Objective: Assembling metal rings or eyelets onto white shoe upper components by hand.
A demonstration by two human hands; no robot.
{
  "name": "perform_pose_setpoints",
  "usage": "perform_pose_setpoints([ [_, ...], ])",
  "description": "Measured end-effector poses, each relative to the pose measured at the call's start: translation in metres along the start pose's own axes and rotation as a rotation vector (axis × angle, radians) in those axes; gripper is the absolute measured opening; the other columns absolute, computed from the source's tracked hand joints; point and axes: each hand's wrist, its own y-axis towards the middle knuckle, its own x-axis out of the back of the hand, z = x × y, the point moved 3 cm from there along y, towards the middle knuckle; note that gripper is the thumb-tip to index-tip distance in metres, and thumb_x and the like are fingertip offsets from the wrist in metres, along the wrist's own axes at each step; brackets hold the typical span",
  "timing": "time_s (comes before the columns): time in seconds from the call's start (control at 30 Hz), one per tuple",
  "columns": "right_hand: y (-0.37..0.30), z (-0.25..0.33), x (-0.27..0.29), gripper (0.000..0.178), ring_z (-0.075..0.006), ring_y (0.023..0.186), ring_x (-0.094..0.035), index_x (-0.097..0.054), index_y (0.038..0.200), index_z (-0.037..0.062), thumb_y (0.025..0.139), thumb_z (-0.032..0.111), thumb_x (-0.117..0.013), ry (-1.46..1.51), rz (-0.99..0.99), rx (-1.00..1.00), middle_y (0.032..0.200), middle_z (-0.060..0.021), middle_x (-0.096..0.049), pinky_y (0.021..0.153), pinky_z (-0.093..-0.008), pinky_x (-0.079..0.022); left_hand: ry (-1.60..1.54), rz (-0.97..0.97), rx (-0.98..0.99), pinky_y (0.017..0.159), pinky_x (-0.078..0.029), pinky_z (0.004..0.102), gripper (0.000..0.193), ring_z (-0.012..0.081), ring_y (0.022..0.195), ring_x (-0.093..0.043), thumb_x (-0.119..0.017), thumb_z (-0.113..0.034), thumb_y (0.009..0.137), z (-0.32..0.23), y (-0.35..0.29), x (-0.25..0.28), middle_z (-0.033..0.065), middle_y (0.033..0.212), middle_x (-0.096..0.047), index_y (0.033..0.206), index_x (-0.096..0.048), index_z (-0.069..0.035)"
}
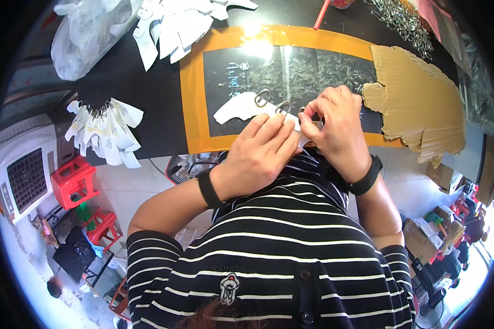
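Observation:
My left hand [258, 153] has its fingers pressed together over white cut pieces near the table's front edge; its thumb is hidden. One white curved piece [236, 108] sticks out to the left of these fingers. An oval metal ring [262, 97] stands at its upper edge, and a second metal ring [283, 106] shows just above my left fingertips. My right hand [337, 123] is closed in a pinch, thumb against forefinger, at a third ring [302, 111] that the fingers partly cover. Both wrists wear black bands.
Beneath my hands lies a dark panel edged with orange tape [194, 93]. Torn cardboard [417, 101] covers its right end. A bunch of ringed white pieces [105, 129] hangs over the left front edge. Further back are loose white pieces [175, 24], a plastic bag [90, 38] and a metal ring pile [403, 24].

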Motion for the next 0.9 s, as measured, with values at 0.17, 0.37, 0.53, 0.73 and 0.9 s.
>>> perform_pose_setpoints([
  [0.17, 0.011, -0.006, 0.031, 0.009, -0.0216, 0.085, -0.053, -0.066, 0.081, 0.0118, 0.08, 0.016, -0.074, -0.036, -0.088, 0.01, 0.081, -0.0019, -0.056, 0.083, -0.0379, -0.033, -0.061, -0.089, 0.129, 0.091, -0.043, 0.0421, 0.042, 0.0285, 0.107, -0.056, -0.078, -0.019, 0.077, 0.002, 0.013, -0.002, 0.0097, 0.102, -0.065, 0.111, -0.063, 0.001],
  [0.37, -0.013, -0.008, 0.036, 0.007, -0.0199, 0.086, -0.054, -0.068, 0.083, 0.0109, 0.081, 0.014, -0.075, 0.091, 0.006, -0.044, 0.083, -0.0008, -0.059, 0.085, -0.0357, -0.032, -0.194, -0.025, 0.067, 0.09, -0.041, 0.0414, 0.049, 0.0258, 0.101, -0.058, -0.081, -0.018, 0.07, 0.012, 0.001, 0.003, 0.0036, 0.094, -0.066, 0.113, -0.064, -0.002],
  [0.53, -0.014, -0.01, 0.033, 0.008, -0.0202, 0.086, -0.055, -0.068, 0.083, 0.0104, 0.08, 0.015, -0.075, 0.077, -0.051, -0.045, 0.083, -0.0007, -0.059, 0.084, -0.0353, -0.032, -0.044, -0.103, 0.12, 0.088, -0.04, 0.0428, 0.038, 0.0242, 0.097, -0.06, -0.079, -0.022, 0.076, 0.0, 0.018, -0.001, 0.0053, 0.097, -0.068, 0.105, -0.064, -0.003],
  [0.73, -0.005, -0.005, 0.026, 0.014, -0.0214, 0.083, -0.052, -0.068, 0.078, 0.0114, 0.079, 0.022, -0.077, -0.006, -0.042, -0.108, 0.079, -0.0016, -0.056, 0.081, -0.037, -0.031, 0.087, -0.145, 0.132, 0.083, -0.039, 0.0403, 0.028, 0.0233, 0.092, -0.06, -0.073, -0.022, 0.081, -0.011, 0.025, -0.017, 0.0048, 0.092, -0.067, 0.099, -0.063, -0.004],
  [0.9, 0.0, -0.004, 0.013, 0.019, -0.023, 0.085, -0.053, -0.064, 0.07, 0.0117, 0.078, 0.024, -0.077, -0.124, -0.001, -0.126, 0.079, -0.0029, -0.057, 0.08, -0.0385, -0.032, 0.075, -0.175, 0.143, 0.082, -0.039, 0.0403, 0.028, 0.0231, 0.088, -0.058, -0.074, -0.021, 0.08, -0.012, 0.023, -0.022, 0.0046, 0.089, -0.065, 0.099, -0.063, -0.004],
])
